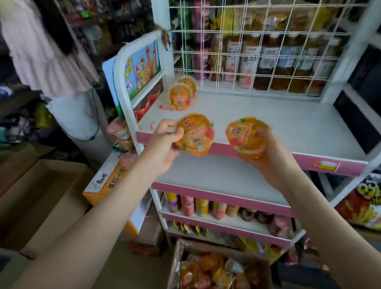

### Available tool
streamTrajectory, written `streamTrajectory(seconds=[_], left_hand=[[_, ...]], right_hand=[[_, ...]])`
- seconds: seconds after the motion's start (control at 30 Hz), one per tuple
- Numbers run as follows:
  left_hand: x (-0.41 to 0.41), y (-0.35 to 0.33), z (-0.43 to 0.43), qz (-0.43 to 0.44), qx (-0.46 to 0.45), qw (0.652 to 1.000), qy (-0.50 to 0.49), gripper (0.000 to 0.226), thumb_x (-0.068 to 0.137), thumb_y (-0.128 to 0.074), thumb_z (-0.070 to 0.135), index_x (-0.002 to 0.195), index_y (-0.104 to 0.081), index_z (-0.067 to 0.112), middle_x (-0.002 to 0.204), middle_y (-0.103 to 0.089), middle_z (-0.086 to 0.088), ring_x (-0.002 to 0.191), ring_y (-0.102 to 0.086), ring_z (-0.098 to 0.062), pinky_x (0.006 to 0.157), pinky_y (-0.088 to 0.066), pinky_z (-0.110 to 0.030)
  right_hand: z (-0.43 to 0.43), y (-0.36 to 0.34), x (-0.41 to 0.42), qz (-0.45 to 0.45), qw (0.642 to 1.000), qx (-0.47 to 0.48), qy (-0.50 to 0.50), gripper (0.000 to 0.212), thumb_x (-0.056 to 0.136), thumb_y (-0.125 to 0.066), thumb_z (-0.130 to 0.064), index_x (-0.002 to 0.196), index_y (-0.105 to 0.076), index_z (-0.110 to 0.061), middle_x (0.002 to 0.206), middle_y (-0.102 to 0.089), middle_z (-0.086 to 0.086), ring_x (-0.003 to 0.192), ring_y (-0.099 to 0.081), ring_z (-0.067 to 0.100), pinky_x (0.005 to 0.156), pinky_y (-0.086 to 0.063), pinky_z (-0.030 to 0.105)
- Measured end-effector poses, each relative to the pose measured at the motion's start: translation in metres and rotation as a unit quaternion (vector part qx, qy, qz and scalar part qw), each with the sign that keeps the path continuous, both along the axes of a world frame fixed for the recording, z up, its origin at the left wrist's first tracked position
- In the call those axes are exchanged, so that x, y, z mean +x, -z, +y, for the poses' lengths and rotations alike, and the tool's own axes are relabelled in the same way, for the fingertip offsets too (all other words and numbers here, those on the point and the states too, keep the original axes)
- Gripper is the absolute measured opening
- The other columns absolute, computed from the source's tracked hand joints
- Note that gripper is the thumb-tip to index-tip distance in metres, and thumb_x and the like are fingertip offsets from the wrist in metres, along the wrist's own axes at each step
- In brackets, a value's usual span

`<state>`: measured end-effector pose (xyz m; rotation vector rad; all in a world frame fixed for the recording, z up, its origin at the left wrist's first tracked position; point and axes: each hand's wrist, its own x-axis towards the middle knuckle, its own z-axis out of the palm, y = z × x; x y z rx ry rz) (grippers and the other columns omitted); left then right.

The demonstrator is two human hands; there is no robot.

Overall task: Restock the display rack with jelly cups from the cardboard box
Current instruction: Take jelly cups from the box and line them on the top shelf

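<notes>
Left hand [164, 139] clamps jelly cup [196, 134], right hand [270, 157] second cup [246, 135], at top shelf [283, 124] front edge (likely joining placed cups [181, 95], shelf rear).

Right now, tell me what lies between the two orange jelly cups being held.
Only bare white rack shelf shows between them, in the head view.
</notes>
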<state>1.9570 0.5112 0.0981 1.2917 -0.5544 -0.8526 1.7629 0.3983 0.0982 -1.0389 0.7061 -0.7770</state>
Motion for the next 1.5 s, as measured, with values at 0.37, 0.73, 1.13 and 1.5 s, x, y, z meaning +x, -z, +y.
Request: streamTrajectory(seconds=[0.37,0.73,1.13,1.5], left_hand=[[0.133,0.015,-0.094,-0.157,0.047,0.986,-0.009,0.021,0.092,-0.053,0.021,0.078,-0.051,0.035,0.092,-0.053,-0.002,0.093,-0.057,-0.025,0.076,-0.045,-0.041],[0.173,0.031,-0.133,-0.146,0.070,0.982,0.094,0.019,0.099,-0.047,0.016,0.091,-0.056,0.031,0.118,-0.056,-0.005,0.110,-0.056,-0.024,0.091,-0.048,-0.041],[0.192,0.032,-0.132,-0.251,0.088,0.963,0.040,0.016,0.100,-0.046,0.023,0.106,-0.058,0.032,0.107,-0.057,0.007,0.098,-0.056,-0.008,0.073,-0.046,-0.025],[0.192,0.024,-0.128,-0.372,0.118,0.921,0.000,0.027,0.097,-0.047,0.006,0.120,-0.058,0.016,0.106,-0.057,0.001,0.099,-0.052,-0.014,0.077,-0.042,-0.026]], right_hand=[[-0.102,0.023,0.123,0.222,0.955,-0.190,0.051,0.034,0.096,-0.039,-0.034,0.123,-0.051,-0.019,0.117,-0.055,0.010,0.103,-0.058,0.024,0.075,-0.050,0.033],[-0.140,0.013,0.136,0.346,0.884,-0.313,-0.003,0.028,0.086,-0.060,-0.018,0.098,-0.060,-0.043,0.120,-0.043,-0.001,0.117,-0.040,0.023,0.104,-0.037,0.040],[-0.126,-0.019,0.126,0.485,0.803,-0.310,-0.157,0.051,0.086,-0.066,-0.021,0.131,-0.042,-0.024,0.120,-0.046,0.005,0.082,-0.058,0.015,0.065,-0.050,0.023],[-0.086,-0.002,0.167,0.237,0.927,-0.258,-0.135,0.060,0.083,-0.062,0.008,0.125,-0.039,-0.029,0.122,-0.043,0.009,0.098,-0.057,0.018,0.071,-0.056,0.022]])
